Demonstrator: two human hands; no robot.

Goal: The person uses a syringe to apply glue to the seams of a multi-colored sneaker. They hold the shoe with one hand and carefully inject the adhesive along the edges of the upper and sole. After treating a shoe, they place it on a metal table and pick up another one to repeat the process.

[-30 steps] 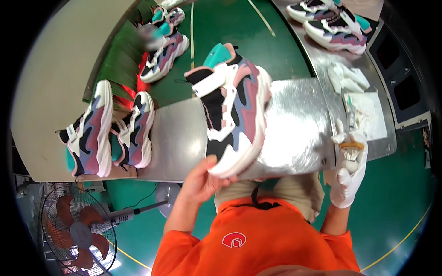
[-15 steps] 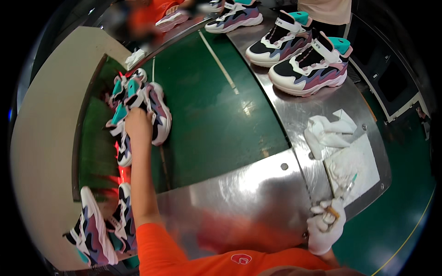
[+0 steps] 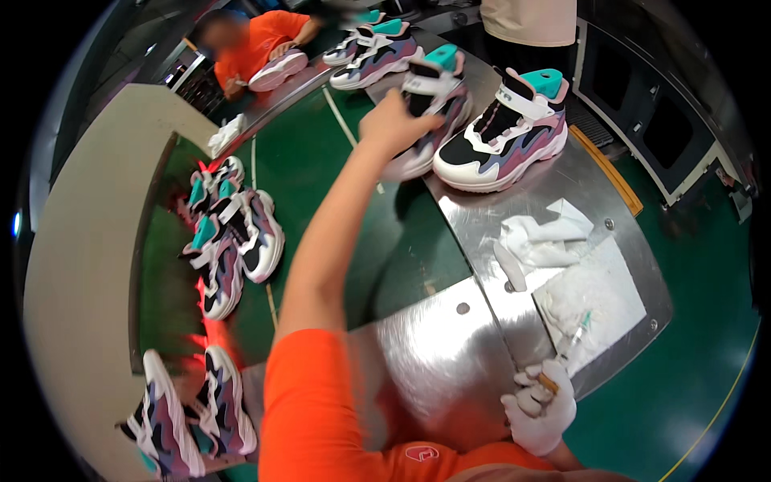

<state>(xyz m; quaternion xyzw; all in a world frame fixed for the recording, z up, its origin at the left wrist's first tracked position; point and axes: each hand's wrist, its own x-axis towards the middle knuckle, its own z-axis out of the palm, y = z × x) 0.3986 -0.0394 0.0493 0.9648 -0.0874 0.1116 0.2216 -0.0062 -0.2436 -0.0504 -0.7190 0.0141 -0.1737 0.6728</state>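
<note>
My bare left hand grips a black, white and purple sneaker with a teal lining, near its strap. The shoe is blurred and tilted over the edge of the green conveyor belt. Beside it, a matching sneaker stands upright on the metal table. At the lower right, my gloved right hand is closed around a slim clear syringe with a green tip. An amber-brown piece shows between the gloved fingers. The syringe tip lies over a white cloth pad.
Several sneakers cluster at the belt's left, by a red-lit opening. Two more lean at the lower left. Crumpled white tissue lies above the pad. A co-worker in orange holds a shoe across the belt.
My left hand has left the sneakers at the left and moved right and away to take hold of a table sneaker, which has shifted toward the belt. My right hand keeps the syringe.
</note>
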